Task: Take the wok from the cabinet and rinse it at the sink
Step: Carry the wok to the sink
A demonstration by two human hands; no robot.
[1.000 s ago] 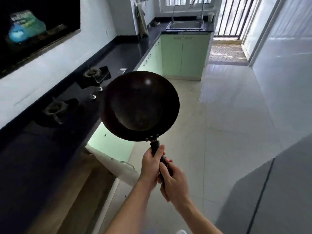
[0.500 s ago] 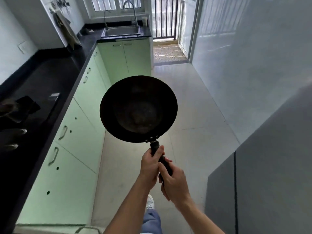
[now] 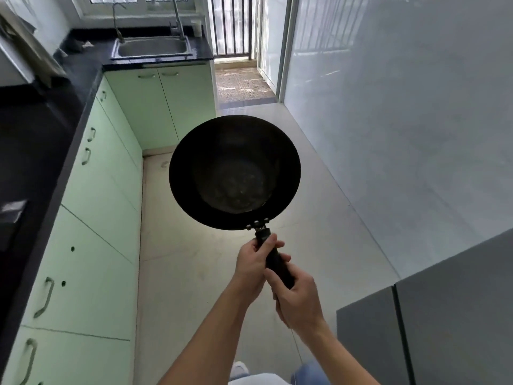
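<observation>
- Gripping the black handle (image 3: 273, 255) of the wok (image 3: 234, 173) with both hands: left hand (image 3: 254, 263) wrapped around it nearer the bowl, right hand (image 3: 298, 300) clamped on its lower end.
- Holding the wok out in the air over the pale floor (image 3: 194, 273), bowl facing up, dark and empty inside.
- Facing the steel sink (image 3: 154, 48) and its tap (image 3: 177, 18) at the far end of the black counter (image 3: 80, 70), well apart from the wok.
- Standing alongside green cabinets (image 3: 105, 190) on the left.

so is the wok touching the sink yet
Apart. The head view shows the wok held out over the floor by both hands, with the sink far ahead at the counter's end.
</observation>
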